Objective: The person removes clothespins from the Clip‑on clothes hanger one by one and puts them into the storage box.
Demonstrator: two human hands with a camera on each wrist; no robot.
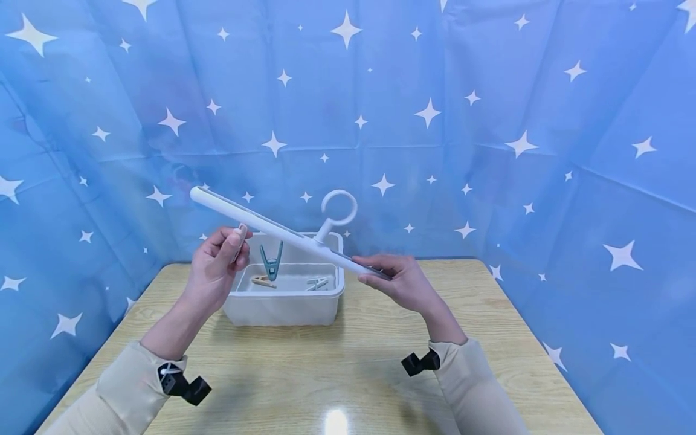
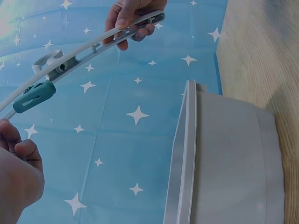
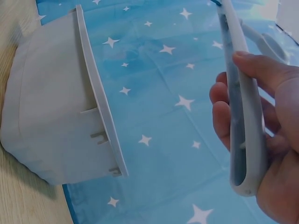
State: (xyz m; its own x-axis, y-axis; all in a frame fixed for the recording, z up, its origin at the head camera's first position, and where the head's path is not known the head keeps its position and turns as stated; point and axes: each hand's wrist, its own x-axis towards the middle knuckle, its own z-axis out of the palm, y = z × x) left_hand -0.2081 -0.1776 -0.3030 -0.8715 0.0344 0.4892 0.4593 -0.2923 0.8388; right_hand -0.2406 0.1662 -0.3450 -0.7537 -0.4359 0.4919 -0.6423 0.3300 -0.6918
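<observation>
A white clothes hanger [image 1: 261, 223] with a round hook [image 1: 354, 208] is held in the air on a slant, its left end higher. My right hand [image 1: 399, 281] grips its lower right end, thumb along one side and fingers on the other. A green clothespin [image 2: 34, 97] hangs from the hanger's bar, left of the hook. Just below the bar's left half, my left hand [image 1: 217, 266] has its fingers curled, pinching a small pale clip-like piece [image 1: 240, 237] that they mostly hide.
Behind the hands a white plastic bin [image 1: 283, 309] stands on the wooden table [image 1: 380, 350]. A tan clothespin [image 1: 263, 281] and a pale clothespin [image 1: 317, 283] lie inside it. A blue star-patterned curtain [image 1: 402, 78] surrounds the table's back and sides.
</observation>
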